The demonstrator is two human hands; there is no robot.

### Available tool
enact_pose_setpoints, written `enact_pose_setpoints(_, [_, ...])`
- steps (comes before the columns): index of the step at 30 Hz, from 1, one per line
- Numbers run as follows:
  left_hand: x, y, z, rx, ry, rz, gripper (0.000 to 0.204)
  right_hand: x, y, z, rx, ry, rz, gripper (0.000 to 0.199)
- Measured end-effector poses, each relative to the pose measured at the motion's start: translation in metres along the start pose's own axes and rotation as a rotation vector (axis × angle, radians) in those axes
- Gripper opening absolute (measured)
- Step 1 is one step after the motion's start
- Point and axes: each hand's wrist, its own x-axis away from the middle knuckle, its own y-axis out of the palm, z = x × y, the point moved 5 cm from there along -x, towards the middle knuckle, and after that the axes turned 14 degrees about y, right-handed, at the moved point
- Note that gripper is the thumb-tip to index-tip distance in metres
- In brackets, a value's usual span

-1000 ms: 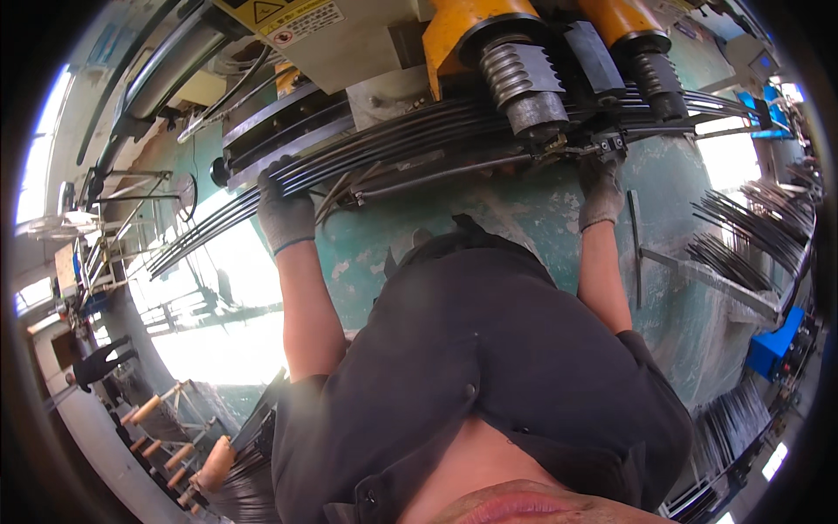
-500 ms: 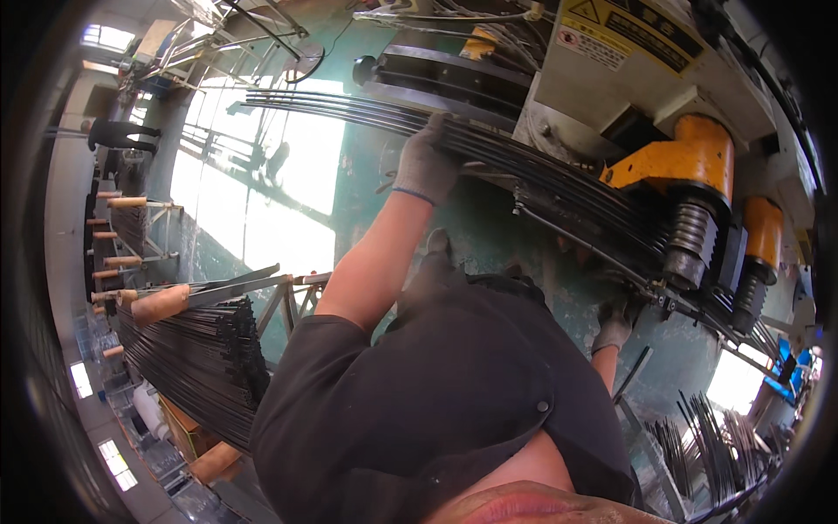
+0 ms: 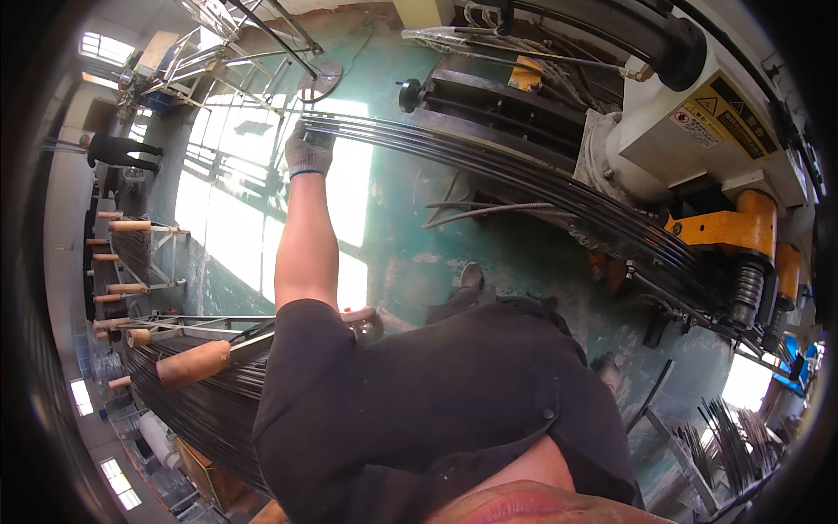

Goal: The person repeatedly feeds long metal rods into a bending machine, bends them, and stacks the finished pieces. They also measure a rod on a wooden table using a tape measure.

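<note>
My left hand [image 3: 309,152], in a light knitted glove with a blue cuff edge, is stretched far out to the left. Its fingers close around the left ends of several long, thin black rods [image 3: 454,148]. From there the rods slant down to the right, side by side, and pass under the orange clamp arm [image 3: 716,229] of a machine. Beside the right side of my body, only a small, blurred part of my right hand [image 3: 604,365] shows; its fingers cannot be made out.
A light-coloured machine housing [image 3: 698,131] stands at the right, with a coiled spring [image 3: 747,293] below its clamp. Black rods lie on a rack with a wooden roller [image 3: 194,363] at the left. More rods [image 3: 729,437] stand at lower right. Far left is another person [image 3: 122,150].
My left hand has slid leftward along the rods to their far ends, the arm straightening. My right hand has drawn back toward my body. The view has shifted, moving the machine right and down.
</note>
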Motion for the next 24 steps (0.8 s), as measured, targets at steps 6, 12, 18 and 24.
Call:
enact_pose_setpoints(6, [-0.054, -0.013, 0.016, -0.052, -0.047, -0.207, 0.026, 0.104, 0.036, -0.014, 0.488, -0.266, 0.004, 0.029])
enact_pose_setpoints(12, [-0.059, -0.025, 0.008, 0.014, -0.168, -0.361, 0.032, 0.093, 0.028, -0.020, 0.583, -0.164, 0.104, 0.040])
enact_pose_setpoints(18, [-0.029, -0.003, 0.030, -0.994, 0.394, -0.964, 0.034, 0.071, 0.023, -0.007, 0.301, 0.007, 0.142, 0.043])
enact_pose_setpoints(24, [-0.061, -0.038, 0.024, -0.474, -0.254, -0.630, 0.039, 0.115, 0.048, -0.043, 0.305, -0.118, 0.068, 0.036])
